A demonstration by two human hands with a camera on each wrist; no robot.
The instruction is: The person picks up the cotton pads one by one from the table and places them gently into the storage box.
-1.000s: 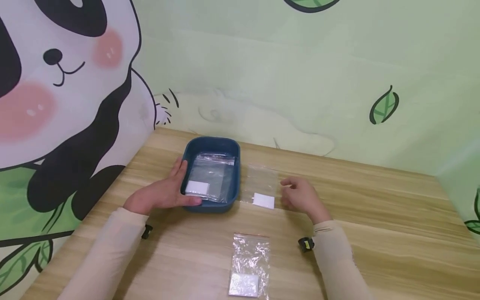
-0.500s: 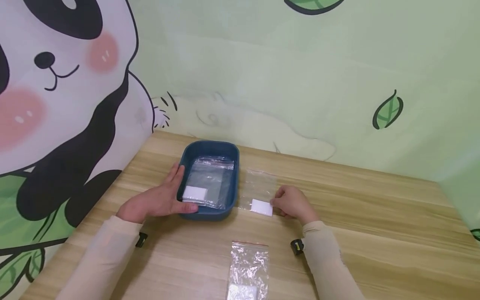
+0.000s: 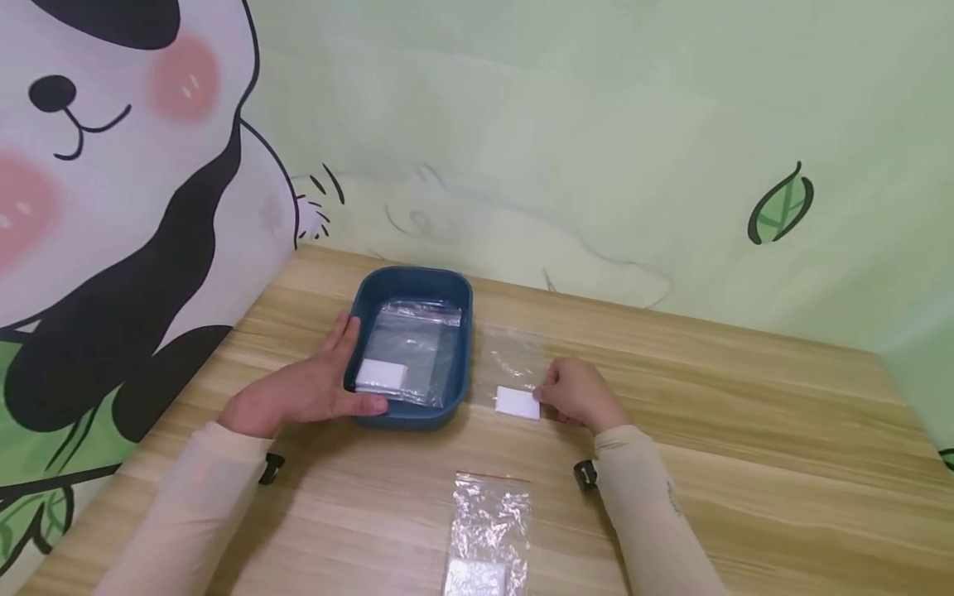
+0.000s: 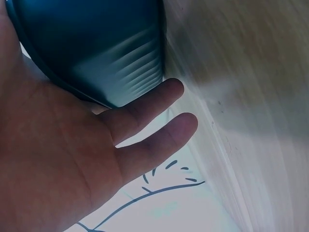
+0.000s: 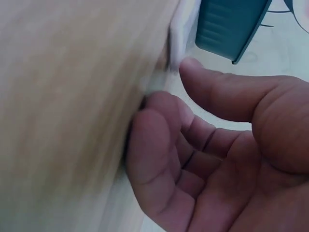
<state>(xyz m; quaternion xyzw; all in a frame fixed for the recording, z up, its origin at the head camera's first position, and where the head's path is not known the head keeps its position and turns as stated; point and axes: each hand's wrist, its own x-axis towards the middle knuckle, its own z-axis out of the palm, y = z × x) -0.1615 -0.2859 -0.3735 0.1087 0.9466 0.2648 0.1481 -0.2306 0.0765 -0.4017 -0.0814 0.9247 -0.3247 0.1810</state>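
Observation:
A dark blue tray (image 3: 417, 420) stands at the back left of the table. Inside it lie clear zip bags (image 3: 410, 341) with a white block (image 3: 382, 374) showing. My left hand (image 3: 309, 389) rests along the tray's left wall, fingers extended, thumb over the near rim. Right of the tray, another clear bag (image 3: 514, 352) lies flat, with a white block (image 3: 517, 401) in its lower part. My right hand (image 3: 583, 393) is at that bag's right edge, fingertips by the block's corner. In the right wrist view its fingers (image 5: 149, 140) curl near the table, the thumb apart from them.
A further clear bag (image 3: 492, 513) with a red-edged zip and a white block (image 3: 475, 579) lies at the front middle of the wooden table (image 3: 745, 463). A mural wall (image 3: 596, 124) closes off the back and left.
My right hand has moved left from beside the flat bag to its right edge, at the white block's corner. The left hand stays on the tray. The head view has shifted slightly.

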